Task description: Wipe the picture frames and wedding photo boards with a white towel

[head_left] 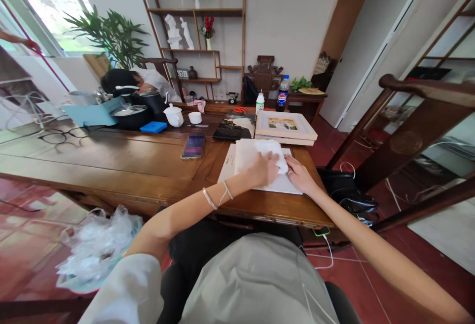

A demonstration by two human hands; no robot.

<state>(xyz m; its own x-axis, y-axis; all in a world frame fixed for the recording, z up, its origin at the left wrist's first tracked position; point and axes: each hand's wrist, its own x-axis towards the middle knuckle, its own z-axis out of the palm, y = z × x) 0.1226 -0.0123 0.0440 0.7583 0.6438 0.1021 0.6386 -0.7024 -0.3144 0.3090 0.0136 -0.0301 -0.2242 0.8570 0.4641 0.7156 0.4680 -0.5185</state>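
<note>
A white sheet of paper (247, 155), partly folded, lies on a larger white sheet (284, 184) at the near right of the wooden table (129, 158). My left hand (267, 167) presses flat on the folded paper, fingers stretched out. My right hand (300, 174) rests beside it on the same paper, fingers flat and touching the fold. Neither hand grips anything.
A framed picture (285, 126) and a dark book (235, 127) lie just beyond the paper. A phone (193, 146), glasses (55, 137), teaware (173, 115), bottles (282, 93) and a pot (129, 115) stand farther off. Another person leans over at the far left. A chair back (411, 131) stands at right.
</note>
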